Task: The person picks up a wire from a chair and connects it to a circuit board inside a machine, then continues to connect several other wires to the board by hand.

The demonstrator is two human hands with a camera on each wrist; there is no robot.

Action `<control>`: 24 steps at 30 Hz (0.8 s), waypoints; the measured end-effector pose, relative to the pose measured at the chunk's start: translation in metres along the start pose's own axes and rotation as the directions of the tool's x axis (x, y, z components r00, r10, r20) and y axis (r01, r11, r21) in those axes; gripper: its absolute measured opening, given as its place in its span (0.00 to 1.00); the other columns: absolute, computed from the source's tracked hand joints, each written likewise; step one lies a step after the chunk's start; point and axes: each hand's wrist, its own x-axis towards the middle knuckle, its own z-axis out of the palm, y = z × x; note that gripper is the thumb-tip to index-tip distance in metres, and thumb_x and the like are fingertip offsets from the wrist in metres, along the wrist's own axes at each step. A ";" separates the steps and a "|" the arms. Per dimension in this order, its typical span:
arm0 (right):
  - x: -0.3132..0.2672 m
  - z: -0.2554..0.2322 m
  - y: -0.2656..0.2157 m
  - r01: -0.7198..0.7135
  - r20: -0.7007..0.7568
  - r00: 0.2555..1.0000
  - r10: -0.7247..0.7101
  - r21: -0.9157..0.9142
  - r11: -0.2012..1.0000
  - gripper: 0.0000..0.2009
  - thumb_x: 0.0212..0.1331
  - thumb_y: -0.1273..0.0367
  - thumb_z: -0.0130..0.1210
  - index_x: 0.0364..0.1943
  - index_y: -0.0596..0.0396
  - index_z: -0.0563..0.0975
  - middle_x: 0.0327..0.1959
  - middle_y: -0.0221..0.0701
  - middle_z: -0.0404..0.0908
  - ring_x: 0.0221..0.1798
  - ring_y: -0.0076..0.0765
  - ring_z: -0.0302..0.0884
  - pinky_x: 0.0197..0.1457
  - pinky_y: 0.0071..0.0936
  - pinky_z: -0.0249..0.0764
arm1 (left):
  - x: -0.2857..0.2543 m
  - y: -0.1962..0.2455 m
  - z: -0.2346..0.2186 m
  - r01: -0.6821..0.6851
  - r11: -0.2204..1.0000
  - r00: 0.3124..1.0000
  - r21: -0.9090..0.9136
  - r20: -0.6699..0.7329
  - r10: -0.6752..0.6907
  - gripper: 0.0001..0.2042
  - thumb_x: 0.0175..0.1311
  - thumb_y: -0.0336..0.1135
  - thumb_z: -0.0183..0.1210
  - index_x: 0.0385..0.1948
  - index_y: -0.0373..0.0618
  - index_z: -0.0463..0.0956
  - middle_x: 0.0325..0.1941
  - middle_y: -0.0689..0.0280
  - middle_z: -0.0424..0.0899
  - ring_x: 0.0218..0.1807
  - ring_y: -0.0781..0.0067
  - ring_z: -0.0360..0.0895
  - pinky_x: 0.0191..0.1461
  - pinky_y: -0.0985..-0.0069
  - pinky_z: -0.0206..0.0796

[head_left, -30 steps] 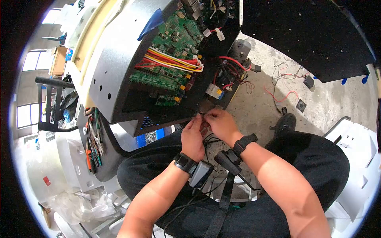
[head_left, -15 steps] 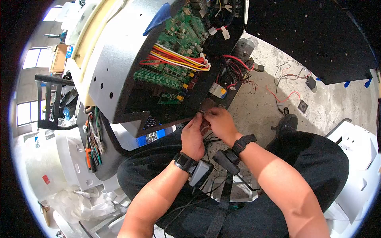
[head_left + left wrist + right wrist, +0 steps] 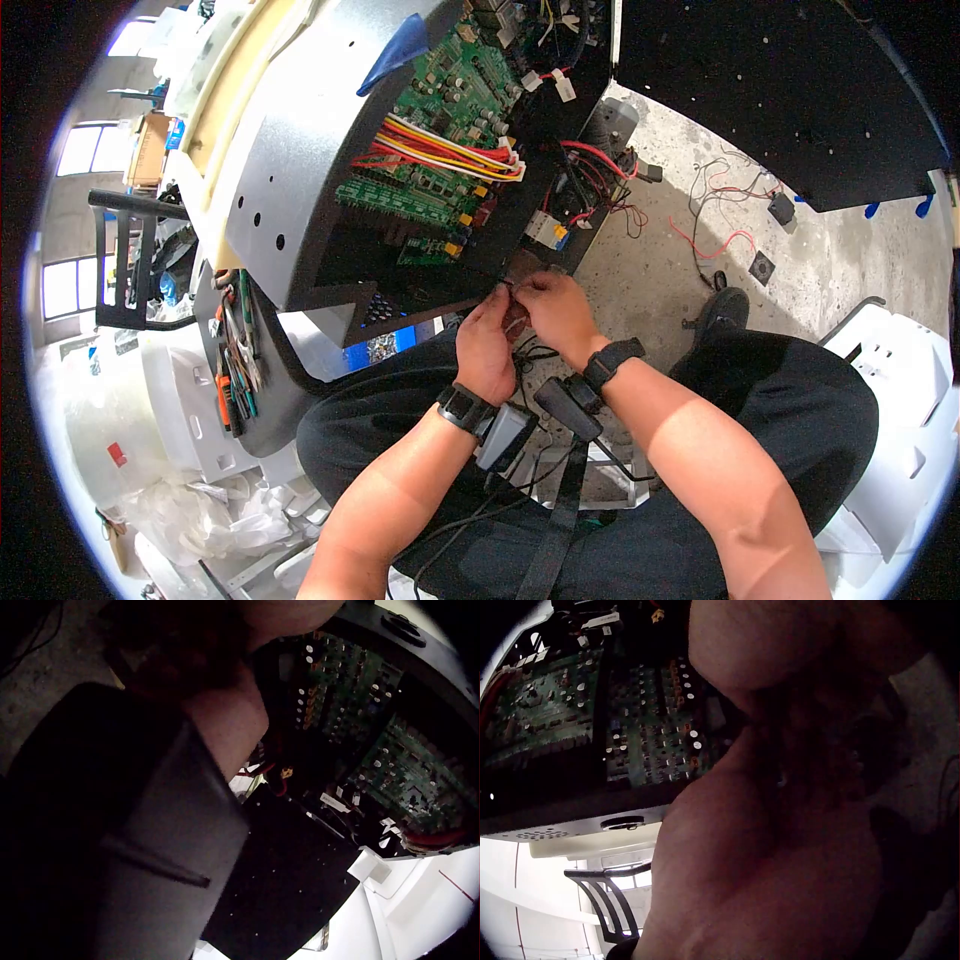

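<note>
Just beyond the lower edge of an open black metal cabinet (image 3: 330,255), my two hands meet, fingertips almost together. The left hand (image 3: 486,350) and the right hand (image 3: 562,315) pinch a small thin dark piece (image 3: 507,284) between them; its kind I cannot tell. Both hands' fingers partly cover it. In the wrist views, the left hand (image 3: 229,724) and the right hand (image 3: 727,847) are in deep shadow. Green circuit boards (image 3: 425,205) and a bundle of red, yellow and white wires (image 3: 450,148) fill the cabinet above. A white terminal block (image 3: 545,230) sits near the right fingertips.
A black panel (image 3: 770,90) stands out at the upper right. Loose red and black wires (image 3: 715,245) and a small fan grille (image 3: 762,267) lie on the concrete floor. Pliers and other hand tools (image 3: 235,350) are at the left. Black cables (image 3: 480,515) hang below the wrists.
The cabinet and boards have shifted slightly right and down in the head view. Both hands keep nearly the same place and pinch, with only small finger movements.
</note>
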 end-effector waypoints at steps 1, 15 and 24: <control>0.000 0.000 -0.002 -0.069 0.010 0.998 0.069 0.063 0.996 0.13 0.51 0.63 0.48 0.26 0.60 0.78 0.27 0.48 0.78 0.34 0.55 0.75 0.39 0.43 0.70 | -0.001 0.001 0.002 0.000 1.000 1.000 0.000 0.000 0.000 0.11 0.65 0.40 0.50 0.39 0.44 0.75 0.37 0.70 0.78 0.38 0.77 0.73 0.45 0.77 0.62; -0.003 -0.007 -0.019 -0.212 -0.014 0.977 0.214 0.092 0.973 0.13 0.50 0.63 0.50 0.26 0.59 0.78 0.27 0.48 0.77 0.35 0.57 0.75 0.39 0.43 0.71 | -0.001 0.003 0.003 0.010 1.000 1.000 -0.019 0.019 -0.010 0.11 0.65 0.40 0.49 0.41 0.44 0.74 0.39 0.70 0.78 0.41 0.77 0.73 0.47 0.76 0.62; 0.000 0.000 -0.010 -0.205 0.007 0.978 0.206 0.128 0.970 0.12 0.51 0.64 0.48 0.27 0.59 0.78 0.28 0.46 0.78 0.34 0.54 0.76 0.38 0.42 0.72 | 0.001 0.001 0.002 -0.012 1.000 1.000 0.007 0.001 0.012 0.10 0.65 0.41 0.50 0.39 0.46 0.75 0.37 0.71 0.78 0.39 0.79 0.72 0.45 0.78 0.60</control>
